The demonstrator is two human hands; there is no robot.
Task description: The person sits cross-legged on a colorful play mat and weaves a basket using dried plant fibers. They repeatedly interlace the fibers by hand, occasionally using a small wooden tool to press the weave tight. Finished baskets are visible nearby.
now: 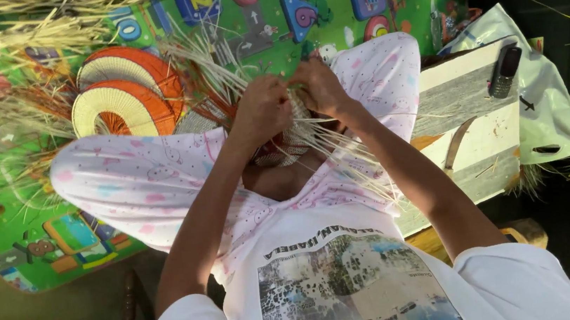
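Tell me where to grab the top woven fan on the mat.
Take the upper woven fan by its outer curved orange rim, coming from its upper left. It lies flat, overlapping the fan below, and the ribs converge underneath that overlap, so only the rim edge looks free.

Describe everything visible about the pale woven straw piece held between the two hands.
The pale woven straw piece is a small, tightly plaited patch of cream-coloured strips, unfinished: long loose strands fan out from it up-left and down-right. It sits above the person's lap, between knees in pink patterned trousers. The left hand and right hand both pinch its upper edge, hiding much of it, so its full shape cannot be told.
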